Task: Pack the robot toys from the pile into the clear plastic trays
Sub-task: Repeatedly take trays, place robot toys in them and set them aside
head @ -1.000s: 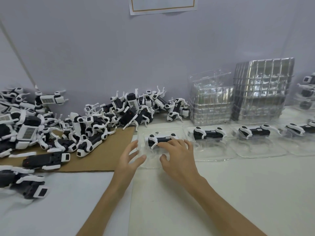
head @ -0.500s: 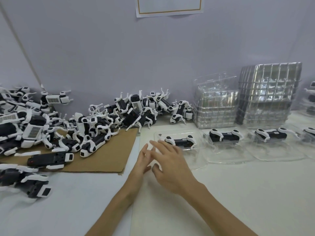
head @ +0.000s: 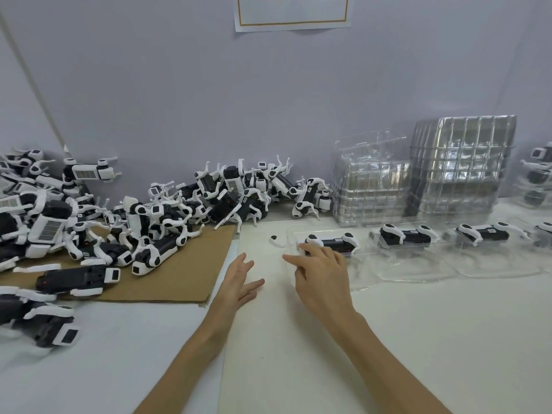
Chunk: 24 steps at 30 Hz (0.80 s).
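Head view: the fingers (head: pixel 309 250) of the right hand (head: pixel 324 279) lie spread on the clear tray (head: pixel 363 274), at the robot toy (head: pixel 336 242) inside; the left hand (head: pixel 239 280) rests open on the counter (head: pixel 418 330). Toys appear light, rigid, thin-legged: grip the body. The pile (head: pixel 167 216) lies left on cardboard (head: pixel 188 273), against the wall (head: pixel 268 100).

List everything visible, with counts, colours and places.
Loose toys: many, black-white, piled left.
Cardboard: one, brown, beneath some of them.
Filled trays: four, clear, row right; last cut off.
Tray stacks: two, clear, rear right.
Loose part: one, black-white, left of nearest tray.
Packed toys: stack, black-white, far right.
Notice: one, white, wall.
Table: one, white.
Left hand: open, near cardboard.
Right hand: open, fingers on nearest tray.
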Available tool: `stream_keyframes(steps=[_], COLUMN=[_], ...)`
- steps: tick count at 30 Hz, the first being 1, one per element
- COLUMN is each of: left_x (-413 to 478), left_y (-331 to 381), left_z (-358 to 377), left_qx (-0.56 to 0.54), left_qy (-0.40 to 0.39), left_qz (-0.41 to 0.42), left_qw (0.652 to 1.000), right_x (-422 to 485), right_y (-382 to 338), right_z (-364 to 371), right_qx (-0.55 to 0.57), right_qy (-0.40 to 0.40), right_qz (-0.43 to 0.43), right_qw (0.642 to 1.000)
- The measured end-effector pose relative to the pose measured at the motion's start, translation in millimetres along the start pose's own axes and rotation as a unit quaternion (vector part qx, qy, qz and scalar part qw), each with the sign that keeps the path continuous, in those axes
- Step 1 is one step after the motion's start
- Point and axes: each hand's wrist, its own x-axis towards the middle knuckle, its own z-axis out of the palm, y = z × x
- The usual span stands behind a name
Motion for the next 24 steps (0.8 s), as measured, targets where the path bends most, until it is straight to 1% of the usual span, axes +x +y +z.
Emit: stream_keyframes(steps=[4,7,12,15,16,18,20,21,22,24], left_x=[2,3,0,-2,-2,-4,-9,-12,-15,-16], left_y=[-2,-4,-1,3,4,3,0,-3,-7,-16], left_z=[1,1,2,1,2,5,5,5,7,9], left_qx=[0.011,0.015,0.027,0.041,0.054,0.110,0.231,0.304,0.378,0.501], left_qy=[0.002,0.009,0.010,0.009,0.008,-0.005,-0.043,-0.069,-0.096,-0.132], left_qz=[-0.005,-0.010,-0.014,-0.013,-0.016,-0.019,0.004,0.027,0.054,0.104], left_qw=[1.000,1.000,0.999,0.999,0.998,0.994,0.972,0.950,0.919,0.849], right_x=[4,5,8,7,6,6,8,11,17,34], right_y=[17,24,22,23,23,22,19,18,18,23], right_z=[-6,-7,-6,-7,-8,-13,-21,-24,-28,-35], right_qx=[0.003,0.009,0.019,0.025,0.048,0.153,0.261,0.291,0.307,0.307], right_qy=[0.007,0.001,0.020,0.006,0.003,0.019,0.055,0.067,0.071,0.065], right_qz=[0.026,0.024,0.034,0.022,0.012,0.001,0.006,0.011,0.017,0.021], right_qw=[1.000,1.000,0.999,0.999,0.999,0.988,0.964,0.954,0.949,0.949])
